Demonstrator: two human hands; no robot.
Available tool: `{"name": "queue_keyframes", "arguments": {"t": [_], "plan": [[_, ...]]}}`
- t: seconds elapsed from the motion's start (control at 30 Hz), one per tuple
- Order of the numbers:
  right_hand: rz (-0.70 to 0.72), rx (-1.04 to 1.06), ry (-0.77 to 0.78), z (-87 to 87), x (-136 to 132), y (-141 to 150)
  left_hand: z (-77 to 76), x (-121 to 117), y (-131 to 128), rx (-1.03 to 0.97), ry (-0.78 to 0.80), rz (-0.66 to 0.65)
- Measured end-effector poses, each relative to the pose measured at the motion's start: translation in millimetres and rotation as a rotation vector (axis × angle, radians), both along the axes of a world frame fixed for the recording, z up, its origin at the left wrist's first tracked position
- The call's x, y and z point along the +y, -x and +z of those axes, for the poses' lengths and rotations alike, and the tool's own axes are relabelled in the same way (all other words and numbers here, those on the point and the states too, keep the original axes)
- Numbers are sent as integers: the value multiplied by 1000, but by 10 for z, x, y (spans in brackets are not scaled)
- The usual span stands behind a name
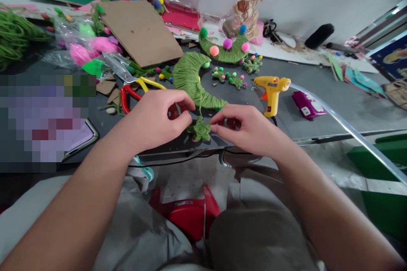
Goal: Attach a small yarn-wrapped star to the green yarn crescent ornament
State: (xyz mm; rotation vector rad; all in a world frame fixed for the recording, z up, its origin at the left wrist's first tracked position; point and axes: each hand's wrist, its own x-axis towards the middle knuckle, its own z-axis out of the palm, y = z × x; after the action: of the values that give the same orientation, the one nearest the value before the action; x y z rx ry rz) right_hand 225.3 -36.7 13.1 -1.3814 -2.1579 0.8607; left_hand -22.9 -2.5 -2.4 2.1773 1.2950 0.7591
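Note:
A small star wrapped in green yarn [201,130] sits at the table's front edge, and a strand of green yarn [200,112] runs up from it. My right hand [246,129] pinches the star's right point between thumb and forefinger. Just left of the star, my left hand [165,116] has thumb and forefinger curled together; whatever lies between those fingertips is too small to make out. Behind both hands lies a crescent wound in green yarn [187,78], the strand crossing over its lower part.
A yellow glue gun [270,91] with a long clear glue stick [349,131] lies right. Scissors with red and yellow handles [127,93], cardboard [143,31] and a phone [84,137] are left. Behind stand a pompom-covered crescent [222,51] and small decorated stars [237,81]. A purple packet [308,105] lies right.

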Motion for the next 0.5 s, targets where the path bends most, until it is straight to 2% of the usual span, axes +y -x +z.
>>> {"name": "queue_keyframes", "arguments": {"t": [0.33,0.5], "plan": [[-156,-31,-128,-172,71,292,-70,23,-107,39,86,-35],[-199,23,-50,-207,112,314,-54,41,-128,-13,103,-43]]}}
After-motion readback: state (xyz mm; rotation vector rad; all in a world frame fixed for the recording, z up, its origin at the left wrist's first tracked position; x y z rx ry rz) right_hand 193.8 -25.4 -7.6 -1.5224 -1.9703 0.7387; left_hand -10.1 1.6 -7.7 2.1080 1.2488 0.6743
